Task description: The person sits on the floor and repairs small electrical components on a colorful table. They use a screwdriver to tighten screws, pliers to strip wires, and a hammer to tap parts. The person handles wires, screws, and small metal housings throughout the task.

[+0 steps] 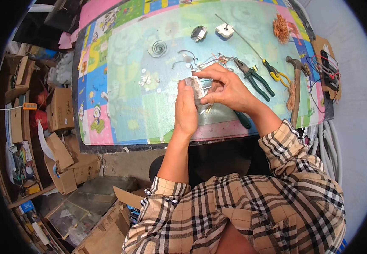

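Above the near part of the table, my left hand (186,112) is closed around a small grey-white rectangular casing (197,88), thumb along its side. My right hand (230,86) pinches the casing's right edge between thumb and fingers. The casing's exact kind does not show. Just beyond the hands lie thin dark and coloured wires (189,63). Green-handled pliers (253,78) rest right of my right hand. A dark green handle (243,120) shows partly below my right wrist.
Farther back lie a flat coil spring (158,49), small white pieces (146,79), a black-and-white part (198,33) and a white part (224,31). Rightward are yellow-and-black handled pliers (276,74), a hammer (296,86), a copper wire bundle (281,28) and a black box (330,70) with leads.
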`<state>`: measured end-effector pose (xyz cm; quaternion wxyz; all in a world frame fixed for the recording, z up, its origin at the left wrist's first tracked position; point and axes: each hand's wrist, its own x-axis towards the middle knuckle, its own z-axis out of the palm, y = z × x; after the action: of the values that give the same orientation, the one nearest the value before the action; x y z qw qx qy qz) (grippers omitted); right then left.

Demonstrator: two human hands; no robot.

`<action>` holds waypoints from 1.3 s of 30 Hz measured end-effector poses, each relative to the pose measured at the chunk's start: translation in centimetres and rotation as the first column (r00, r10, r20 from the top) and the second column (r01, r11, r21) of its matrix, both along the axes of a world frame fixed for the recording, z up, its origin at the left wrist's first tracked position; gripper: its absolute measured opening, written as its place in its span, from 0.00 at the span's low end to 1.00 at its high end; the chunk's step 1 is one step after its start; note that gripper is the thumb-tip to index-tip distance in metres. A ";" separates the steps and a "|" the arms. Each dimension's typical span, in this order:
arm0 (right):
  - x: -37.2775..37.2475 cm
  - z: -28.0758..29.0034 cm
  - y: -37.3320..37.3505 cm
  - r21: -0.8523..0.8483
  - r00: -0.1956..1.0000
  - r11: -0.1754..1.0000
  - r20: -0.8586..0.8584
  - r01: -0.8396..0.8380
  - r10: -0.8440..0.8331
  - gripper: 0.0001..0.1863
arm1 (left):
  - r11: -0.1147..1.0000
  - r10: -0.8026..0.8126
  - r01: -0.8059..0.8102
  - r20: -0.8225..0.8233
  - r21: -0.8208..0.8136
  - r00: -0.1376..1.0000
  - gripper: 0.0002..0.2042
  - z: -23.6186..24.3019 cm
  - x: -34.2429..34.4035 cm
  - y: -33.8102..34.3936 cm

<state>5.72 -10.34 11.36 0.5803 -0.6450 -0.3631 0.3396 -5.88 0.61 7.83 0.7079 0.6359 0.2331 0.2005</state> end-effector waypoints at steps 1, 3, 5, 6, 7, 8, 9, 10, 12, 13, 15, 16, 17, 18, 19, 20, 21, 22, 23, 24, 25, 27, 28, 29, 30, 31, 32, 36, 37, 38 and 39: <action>0.0 0.1 -0.1 0.011 1.000 1.000 0.009 -0.002 0.002 0.31 | 1.000 -0.001 0.001 0.000 0.026 1.000 0.18 0.1 0.0 0.0; 0.0 0.2 -0.2 0.013 1.000 1.000 0.022 -0.014 0.013 0.31 | 0.998 0.001 -0.002 0.013 0.057 1.000 0.18 0.0 -0.2 -0.3; 0.1 0.3 -0.3 -0.001 0.999 1.000 0.030 -0.024 0.024 0.31 | 0.998 -0.004 0.001 0.040 0.067 0.999 0.19 -0.4 -0.2 -0.5; 0.2 0.3 -0.3 0.008 0.999 0.999 0.028 -0.032 0.032 0.31 | 0.997 -0.009 0.005 0.053 0.071 0.999 0.19 -0.5 -0.2 -0.5; 0.3 0.3 -0.3 0.016 0.999 0.999 0.025 -0.039 0.039 0.31 | 0.997 -0.017 0.012 0.067 0.074 0.998 0.20 -0.5 -0.2 -0.6; 0.3 0.3 -0.4 0.025 0.999 0.999 0.022 -0.046 0.046 0.30 | 0.996 -0.030 0.024 0.071 0.082 0.997 0.20 -0.5 -0.2 -0.6; 0.3 0.4 -0.4 0.021 0.999 0.999 0.006 -0.050 0.049 0.31 | 0.995 -0.043 0.036 0.075 0.088 0.996 0.21 -0.4 -0.3 -0.6; 0.3 0.5 -0.5 0.017 0.999 0.998 -0.010 -0.053 0.053 0.32 | 0.993 -0.061 0.054 0.070 0.101 0.996 0.21 -0.4 -0.4 -0.5; 0.3 0.8 -0.6 0.012 0.998 0.998 -0.005 -0.066 0.066 0.32 | 0.990 -0.084 0.075 0.071 0.118 0.994 0.22 -0.1 -0.5 -0.6; 0.4 0.8 -0.7 0.011 0.997 0.997 0.017 -0.074 0.074 0.32 | 0.989 -0.089 0.079 0.077 0.121 0.993 0.23 0.1 -0.5 -0.7; 0.4 0.8 -0.8 0.003 0.994 0.996 0.057 -0.094 0.094 0.32 | 0.987 -0.093 0.077 0.114 0.137 0.989 0.24 -0.2 -0.5 -0.7; 0.4 0.7 -0.9 -0.005 0.992 0.995 0.075 -0.103 0.103 0.32 | 0.986 -0.095 0.073 0.145 0.149 0.985 0.25 -0.9 -0.5 -0.6; 0.4 0.7 -1.0 -0.015 0.989 0.994 0.094 -0.109 0.110 0.32 | 0.983 -0.104 0.081 0.136 0.162 0.985 0.26 -1.0 -0.5 -0.5; 0.4 0.9 -1.1 -0.017 0.990 0.994 0.085 -0.110 0.111 0.32 | 0.980 -0.113 0.091 0.125 0.175 0.986 0.28 -1.0 -0.5 -0.4; 0.3 1.2 -1.1 -0.019 0.991 0.994 0.075 -0.110 0.111 0.32 | 0.975 -0.127 0.111 0.073 0.191 0.989 0.29 -0.8 -0.9 -0.1; 0.2 1.4 -1.1 -0.020 0.991 0.993 0.065 -0.113 0.114 0.32 | 0.974 -0.129 0.118 0.047 0.195 0.990 0.31 -0.5 -1.0 0.0; 0.1 1.4 -1.2 -0.014 0.991 0.994 0.070 -0.109 0.110 0.32 | 0.972 -0.132 0.125 0.020 0.199 0.991 0.32 -0.2 -1.2 0.0; 0.0 1.2 -1.2 -0.009 0.991 0.994 0.075 -0.106 0.107 0.32 | 0.974 -0.125 0.118 0.020 0.192 0.992 0.34 0.1 -1.2 -0.1; -0.1 1.1 -1.3 -0.007 0.992 0.995 0.081 -0.101 0.101 0.32 | 0.977 -0.120 0.114 0.022 0.182 0.993 0.35 0.3 -1.2 -0.3; -0.2 1.1 -1.3 0.000 0.991 0.995 0.094 -0.095 0.095 0.33 | 0.975 -0.116 0.111 0.014 0.191 0.993 0.35 0.6 -1.1 -0.3; -0.3 1.2 -1.2 0.006 0.990 0.996 0.107 -0.089 0.088 0.33 | 0.974 -0.112 0.108 0.006 0.199 0.994 0.36 1.0 -1.1 -0.4; -0.4 0.9 -1.1 0.019 0.983 0.996 0.165 -0.084 0.080 0.33 | 0.979 -0.087 0.082 0.017 0.184 0.996 0.35 1.7 -1.0 -0.7; -0.6 0.6 -1.3 0.025 0.975 0.996 0.209 -0.082 0.075 0.33 | 0.985 -0.070 0.063 0.037 0.159 0.997 0.34 2.0 -1.0 -1.0; -0.8 0.6 -1.3 0.033 0.965 0.996 0.252 -0.079 0.068 0.33 | 0.990 -0.053 0.045 0.055 0.134 0.997 0.33 2.3 -1.0 -1.2; -0.9 0.8 -1.3 0.031 0.959 0.996 0.275 -0.078 0.067 0.33 | 0.985 -0.053 0.044 0.048 0.168 0.997 0.33 2.2 -1.1 -1.0; -1.0 1.0 -1.3 0.029 0.953 0.997 0.297 -0.077 0.065 0.33 | 0.978 -0.054 0.044 0.041 0.202 0.998 0.32 1.8 -1.1 -0.7; -1.0 1.2 -1.4 0.025 0.945 0.997 0.321 -0.074 0.062 0.32 | 0.971 -0.056 0.046 0.036 0.233 0.998 0.32 1.3 -1.0 -0.5; -1.3 1.5 -1.4 0.052 0.948 0.993 0.307 -0.108 0.087 0.33 | 0.953 -0.052 0.035 0.046 0.300 0.998 0.33 0.7 -1.1 -0.1; -1.2 1.4 -1.5 0.068 0.945 0.991 0.313 -0.116 0.090 0.33 | 0.960 -0.046 0.035 0.034 0.277 0.998 0.34 1.2 -1.2 -0.3; -1.2 1.4 -1.5 0.085 0.943 0.989 0.320 -0.124 0.090 0.34 | 0.966 -0.042 0.035 0.022 0.255 0.999 0.35 1.7 -1.2 -0.4; -1.3 1.4 -1.5 0.106 0.952 0.991 0.303 -0.087 0.051 0.32 | 0.937 0.000 -0.012 0.034 0.349 0.999 0.36 1.5 -1.0 -0.3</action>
<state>4.38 -11.79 12.74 0.5435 -0.6406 -0.4885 0.2359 -6.91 0.28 9.30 0.5869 0.7473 0.1838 0.2516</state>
